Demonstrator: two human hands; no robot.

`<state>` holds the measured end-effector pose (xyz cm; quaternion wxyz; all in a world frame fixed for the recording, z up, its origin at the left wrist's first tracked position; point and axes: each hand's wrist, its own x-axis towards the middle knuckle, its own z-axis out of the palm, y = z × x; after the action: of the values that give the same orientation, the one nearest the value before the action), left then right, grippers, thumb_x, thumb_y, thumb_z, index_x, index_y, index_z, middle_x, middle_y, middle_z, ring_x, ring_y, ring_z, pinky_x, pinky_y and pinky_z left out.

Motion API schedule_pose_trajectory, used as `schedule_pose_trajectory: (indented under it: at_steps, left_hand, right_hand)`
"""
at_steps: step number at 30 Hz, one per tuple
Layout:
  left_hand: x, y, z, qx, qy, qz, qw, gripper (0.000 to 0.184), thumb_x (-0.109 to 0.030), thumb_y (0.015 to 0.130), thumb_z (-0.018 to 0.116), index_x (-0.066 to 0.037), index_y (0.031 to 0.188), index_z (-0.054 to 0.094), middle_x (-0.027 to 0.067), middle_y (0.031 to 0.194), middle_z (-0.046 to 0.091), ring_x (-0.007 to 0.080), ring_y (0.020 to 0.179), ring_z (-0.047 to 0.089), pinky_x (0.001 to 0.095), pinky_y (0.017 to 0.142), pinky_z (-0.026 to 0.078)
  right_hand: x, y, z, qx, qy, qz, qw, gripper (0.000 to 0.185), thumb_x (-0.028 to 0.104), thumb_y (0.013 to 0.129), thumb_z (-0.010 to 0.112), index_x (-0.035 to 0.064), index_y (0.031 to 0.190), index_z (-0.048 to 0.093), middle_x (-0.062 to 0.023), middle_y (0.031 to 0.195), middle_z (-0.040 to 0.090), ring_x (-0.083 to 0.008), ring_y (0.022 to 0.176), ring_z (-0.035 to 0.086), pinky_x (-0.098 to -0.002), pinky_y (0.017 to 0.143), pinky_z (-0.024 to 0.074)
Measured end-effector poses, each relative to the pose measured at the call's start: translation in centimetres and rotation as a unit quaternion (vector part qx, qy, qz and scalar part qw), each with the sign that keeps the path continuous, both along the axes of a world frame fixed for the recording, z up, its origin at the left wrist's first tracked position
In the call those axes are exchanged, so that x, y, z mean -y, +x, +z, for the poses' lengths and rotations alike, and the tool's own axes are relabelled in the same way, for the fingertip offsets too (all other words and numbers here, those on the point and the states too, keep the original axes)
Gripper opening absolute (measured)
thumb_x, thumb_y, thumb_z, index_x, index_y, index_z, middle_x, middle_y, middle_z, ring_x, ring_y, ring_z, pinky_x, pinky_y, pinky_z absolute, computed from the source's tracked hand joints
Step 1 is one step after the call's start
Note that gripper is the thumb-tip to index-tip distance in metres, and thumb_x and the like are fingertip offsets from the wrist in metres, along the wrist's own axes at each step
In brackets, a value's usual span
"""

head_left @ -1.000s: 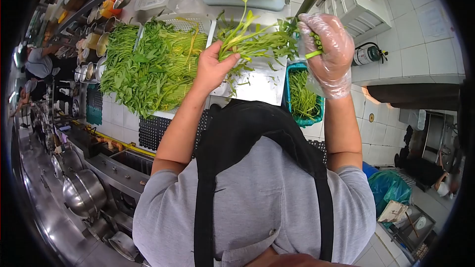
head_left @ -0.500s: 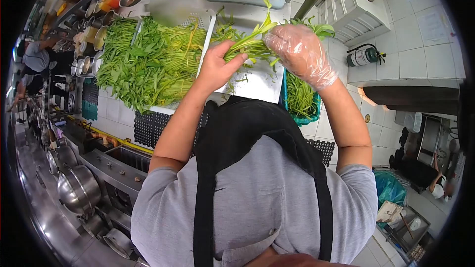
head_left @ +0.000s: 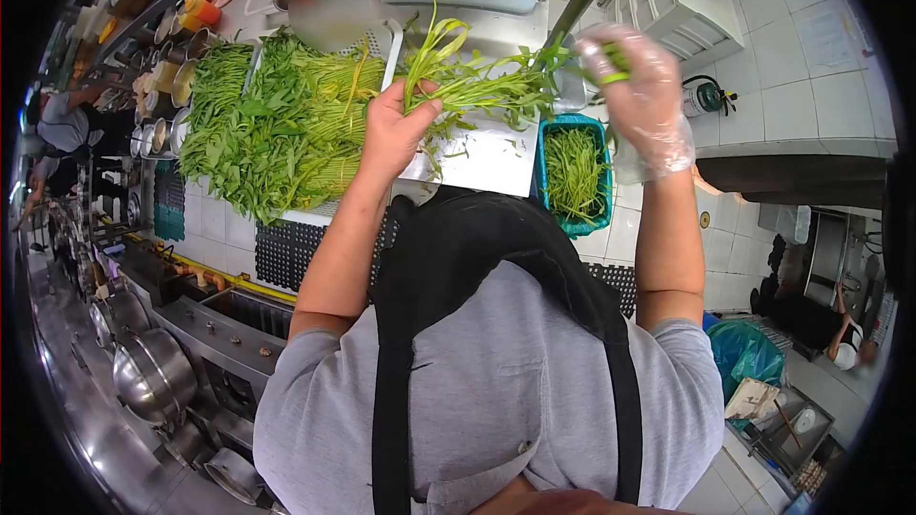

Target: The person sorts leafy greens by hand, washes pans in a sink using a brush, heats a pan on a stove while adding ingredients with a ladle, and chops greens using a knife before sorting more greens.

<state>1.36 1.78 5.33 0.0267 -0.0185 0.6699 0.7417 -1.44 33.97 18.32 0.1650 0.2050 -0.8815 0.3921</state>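
Bare, my left hand point(head_left: 396, 129) grips a bunch of leafy green stems point(head_left: 477, 91) above the steel table point(head_left: 487, 160). Some way to its right is my right hand point(head_left: 637, 86), in a clear plastic glove and slightly blurred, closed around short green stem pieces point(head_left: 615, 65). A green-lined basket point(head_left: 605, 206) of cut stems stands below and left of the gloved hand. Left of my left hand, a large heap of leafy greens point(head_left: 296, 124) lies in a white perforated tray point(head_left: 391, 46). Loose leaves are scattered on the steel between tray and basket.
Bowls and pots point(head_left: 183, 82) line the upper left. A metal post point(head_left: 577, 6) rises beyond the basket. A white drawer unit point(head_left: 673, 5) and a fire extinguisher point(head_left: 704, 95) stand at the right. Other people are at the far left and far right.
My right hand has gone from beside my left hand out to the right, with stem pieces in it. The bunch stays in my left hand. A metal bowl has appeared behind the tray.
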Motion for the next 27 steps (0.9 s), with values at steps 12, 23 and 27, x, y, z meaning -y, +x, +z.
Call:
schedule_pose_trajectory:
  at_steps: [12,23,27]
  left_hand:
    - [0.4,1.5,2.5,-0.160,-0.123,-0.023,0.979,0.023,-0.005,0.092,0.078,0.004,0.113,0.074,0.0074,0.101,0.077,0.0135,0.094,0.069,0.0317,0.087,0.056]
    - [2.3,1.0,5.0,-0.268,-0.290,-0.008,0.919,0.026,-0.007,0.090,0.076,0.005,0.112,0.073,0.0195,0.097,0.078,0.0318,0.088,0.078,0.0390,0.080,0.059]
    - [2.2,1.7,3.7,-0.187,-0.152,0.048,0.969,0.021,-0.009,0.097,0.075,0.003,0.114,0.074,0.0093,0.094,0.077,0.0220,0.081,0.073,0.0355,0.075,0.057]
  right_hand:
    - [3.4,-2.9,-4.0,0.122,0.177,0.199,0.956,0.027,0.018,0.096,0.071,0.0037,0.118,0.077,-0.0215,0.110,0.076,-0.0404,0.103,0.073,-0.0477,0.094,0.0575]
    - [7.0,-4.4,-1.6,0.125,0.304,0.181,0.927,0.030,0.018,0.093,0.067,0.0001,0.114,0.076,-0.0288,0.098,0.073,-0.0459,0.094,0.072,-0.0522,0.091,0.0569]
    - [6.0,-5.1,-5.5,0.121,0.082,-0.001,0.989,0.028,0.022,0.097,0.067,0.0025,0.114,0.076,-0.0278,0.104,0.075,-0.0433,0.098,0.073,-0.0506,0.092,0.0577]
